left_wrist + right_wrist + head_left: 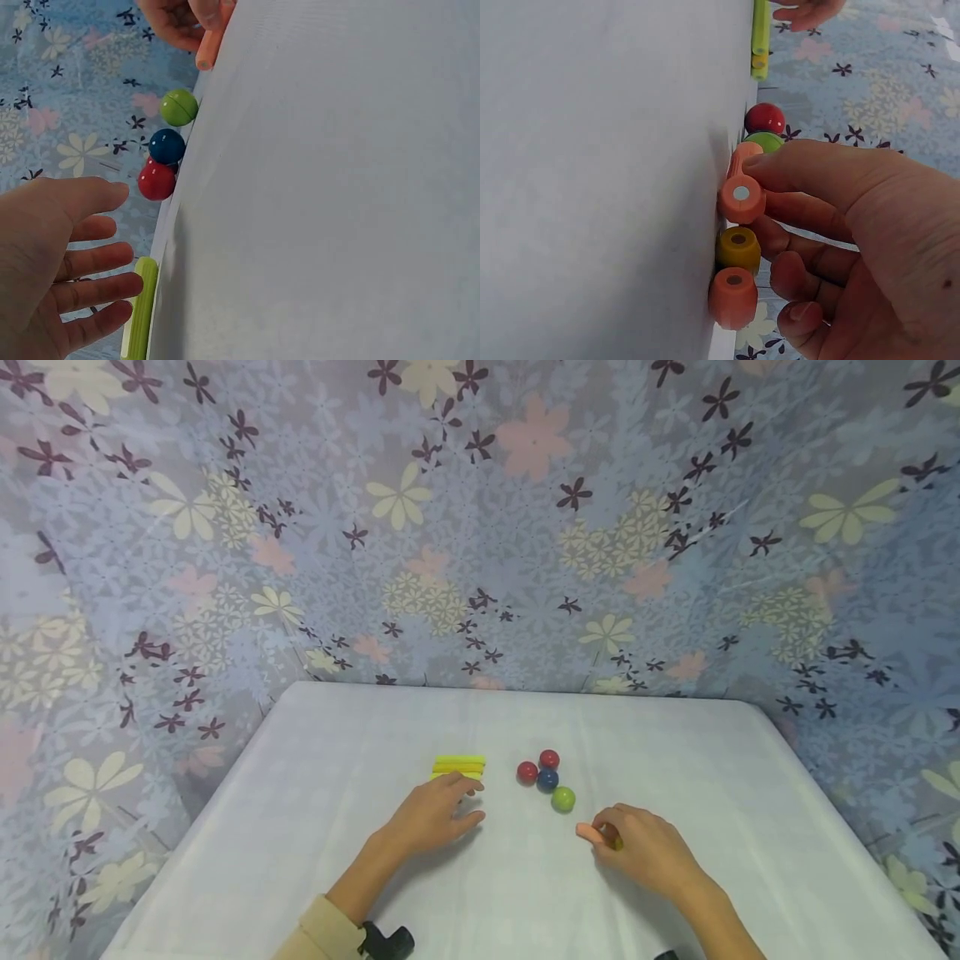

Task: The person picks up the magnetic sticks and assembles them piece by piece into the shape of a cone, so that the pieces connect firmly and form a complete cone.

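The flowered cloth (480,527) forms the backdrop behind and beside the work area. The white table (750,827) stands in front of it and carries all the items.

The left hand (435,814) rests on the table, palm down, fingers straight and slightly spread, gripping nothing. Its fingertips lie just beside the near edge of the yellow-green sticks (459,766); contact cannot be confirmed. In the left wrist view, the fingers (97,289) are extended and one of the sticks lies just beyond them.

The right hand (645,847) rests on the table to the right of centre, fingers curled. It pinches an orange peg (589,832) between thumb and forefinger. The peg protrudes to the left of the hand and lies flat on the table. In the right wrist view, a yellow peg (739,249) and a second orange peg (733,297) lie side by side under the curled fingers, next to the pinched peg.

The yellow-green sticks are stacked parallel, left of the balls.

Four balls sit clustered between the sticks and the right hand. The two red balls (527,772) flank the blue ball (547,779) at the far side. The green ball (563,798) sits nearest the right hand, just beside the blue ball.
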### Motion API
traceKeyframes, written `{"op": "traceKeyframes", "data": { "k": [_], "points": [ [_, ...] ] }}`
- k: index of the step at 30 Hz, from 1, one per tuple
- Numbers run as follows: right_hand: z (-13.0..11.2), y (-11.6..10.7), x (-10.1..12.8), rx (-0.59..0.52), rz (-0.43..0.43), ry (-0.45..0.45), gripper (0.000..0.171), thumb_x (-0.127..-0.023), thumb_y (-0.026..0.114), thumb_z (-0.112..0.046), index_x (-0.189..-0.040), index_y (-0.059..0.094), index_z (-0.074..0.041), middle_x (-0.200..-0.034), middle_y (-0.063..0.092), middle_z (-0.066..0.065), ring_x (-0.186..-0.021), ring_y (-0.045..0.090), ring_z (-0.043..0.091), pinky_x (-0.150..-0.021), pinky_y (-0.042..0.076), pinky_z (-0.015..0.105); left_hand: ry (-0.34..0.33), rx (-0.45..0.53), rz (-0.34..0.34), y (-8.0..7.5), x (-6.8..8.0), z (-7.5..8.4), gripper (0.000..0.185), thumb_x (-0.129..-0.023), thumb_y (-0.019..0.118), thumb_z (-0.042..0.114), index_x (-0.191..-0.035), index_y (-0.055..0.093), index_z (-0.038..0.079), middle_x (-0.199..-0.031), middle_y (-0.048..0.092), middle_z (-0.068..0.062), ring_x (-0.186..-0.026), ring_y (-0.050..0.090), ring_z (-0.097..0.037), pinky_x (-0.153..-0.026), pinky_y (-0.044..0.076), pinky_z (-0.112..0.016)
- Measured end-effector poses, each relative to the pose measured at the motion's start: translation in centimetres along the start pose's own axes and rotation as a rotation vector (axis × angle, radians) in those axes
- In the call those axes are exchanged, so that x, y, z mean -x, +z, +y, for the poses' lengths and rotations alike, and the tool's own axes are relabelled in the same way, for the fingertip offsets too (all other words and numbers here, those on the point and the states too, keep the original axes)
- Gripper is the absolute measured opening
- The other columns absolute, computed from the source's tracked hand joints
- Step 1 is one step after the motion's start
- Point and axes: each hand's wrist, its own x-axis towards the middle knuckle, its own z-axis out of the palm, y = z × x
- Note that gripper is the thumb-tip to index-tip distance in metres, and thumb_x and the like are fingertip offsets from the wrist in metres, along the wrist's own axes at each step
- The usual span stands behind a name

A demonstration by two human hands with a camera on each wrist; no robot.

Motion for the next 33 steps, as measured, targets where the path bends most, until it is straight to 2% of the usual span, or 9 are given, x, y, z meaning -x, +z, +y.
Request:
{"op": "traceKeyframes", "data": {
  "k": [4,11,20,23,28,30,33],
  "points": [
    [-0.05,0.09,-0.18,-0.016,0.013,0.004,0.03,-0.085,0.066,-0.054,-0.082,0.069,-0.024,-0.065,0.05,-0.015,-0.061,0.046,0.008,-0.06,0.042,0.031,-0.004,-0.001,-0.001,-0.09,0.05,0.02,0.041,-0.089,0.066,0.042,-0.123,0.061,0.02,-0.106,0.062,0.005,-0.09,0.059,-0.009,-0.078,0.052,-0.031],
    [0.11,0.29,0.2,-0.055,-0.005,0.024,0.032,-0.082,0.068,-0.055,-0.082,0.07,-0.024,-0.064,0.051,-0.016,-0.061,0.047,0.007,-0.061,0.043,0.031,-0.022,0.019,-0.033,0.17,0.38,0.07,0.041,-0.089,0.066,0.042,-0.124,0.061,0.02,-0.107,0.063,0.006,-0.094,0.059,-0.01,-0.08,0.051,-0.033],
    [0.51,0.24,0.21,-0.037,0.044,0.01,0.034,-0.083,0.066,-0.058,-0.078,0.07,-0.025,-0.064,0.05,-0.016,-0.059,0.046,0.008,-0.058,0.041,0.03,-0.01,0.014,-0.017,0.26,0.13,0.2,0.041,-0.09,0.064,0.042,-0.124,0.061,0.02,-0.108,0.064,0.006,-0.096,0.059,-0.01,-0.082,0.051,-0.034],
    [0.45,0.12,0.01,-0.033,0.056,0.02,0.033,-0.082,0.069,-0.055,-0.08,0.071,-0.022,-0.064,0.05,-0.014,-0.06,0.046,0.009,-0.058,0.041,0.031,-0.025,0.014,-0.029,0.17,0.06,0.24,0.041,-0.09,0.064,0.043,-0.125,0.061,0.02,-0.109,0.064,0.006,-0.098,0.059,-0.011,-0.084,0.051,-0.034],
    [0.41,-0.1,-0.19,-0.033,0.054,0.023,0.02,-0.078,0.078,-0.035,-0.086,0.074,-0.017,-0.068,0.051,-0.01,-0.063,0.046,0.011,-0.06,0.042,0.032,-0.025,0.026,-0.033,0.18,-0.1,0.24,0.042,-0.09,0.064,0.043,-0.125,0.06,0.021,-0.109,0.063,0.007,-0.099,0.059,-0.011,-0.084,0.051,-0.035],
    [0.49,-0.1,-0.18,-0.035,0.05,0.019,0.017,-0.077,0.078,-0.032,-0.086,0.074,-0.018,-0.068,0.052,-0.01,-0.064,0.046,0.011,-0.06,0.042,0.031,-0.017,0.038,-0.034,0.25,-0.22,0.26,0.042,-0.09,0.064,0.043,-0.125,0.06,0.021,-0.109,0.063,0.007,-0.099,0.059,-0.01,-0.085,0.05,-0.035],
    [0.59,-0.06,-0.16,-0.027,0.05,0.016,0.019,-0.078,0.078,-0.036,-0.084,0.073,-0.019,-0.067,0.051,-0.011,-0.063,0.045,0.011,-0.06,0.041,0.031,0.01,0.059,-0.026,0.43,-0.58,0.47,0.041,-0.09,0.065,0.041,-0.125,0.061,0.021,-0.108,0.063,0.008,-0.098,0.058,-0.009,-0.084,0.05,-0.033]
  ]
}}
